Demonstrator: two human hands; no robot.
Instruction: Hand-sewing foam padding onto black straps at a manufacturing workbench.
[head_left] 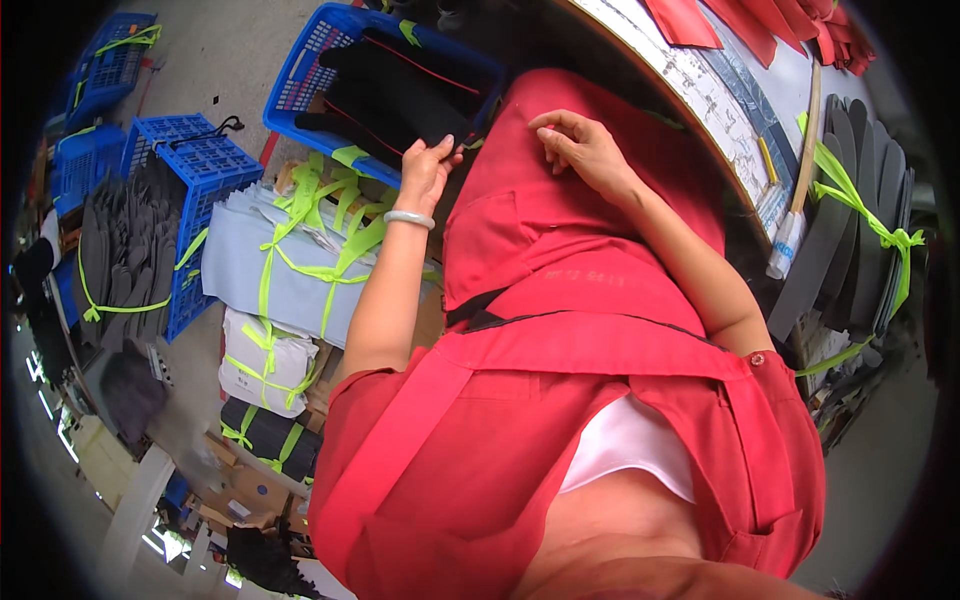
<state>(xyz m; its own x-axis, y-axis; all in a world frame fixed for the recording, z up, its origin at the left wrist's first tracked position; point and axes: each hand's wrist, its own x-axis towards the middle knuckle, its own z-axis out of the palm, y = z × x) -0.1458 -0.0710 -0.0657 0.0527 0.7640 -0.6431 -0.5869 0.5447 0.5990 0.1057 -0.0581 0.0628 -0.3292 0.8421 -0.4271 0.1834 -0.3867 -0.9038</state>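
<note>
My left hand (430,178), with a pale bangle at its wrist, is at the near right end of a blue plastic basket (283,100). Its thumb and fingers pinch the edge of a black fabric piece (405,92); how many layers they hold is hidden. Several black pieces with thin red edging lie in that basket. Above my lap, over the red apron (600,265), hangs my right hand (585,150), its fingers loosely bent and apart with nothing in them.
At my right, a worktable (690,80) carries red fabric pieces (770,25). Beside it stands a tied bundle of dark grey strips (855,215). To the left are tied light-blue fabric stacks (240,250), a white wrapped bundle (255,365), and another blue basket (195,170) near grey pieces (125,250).
</note>
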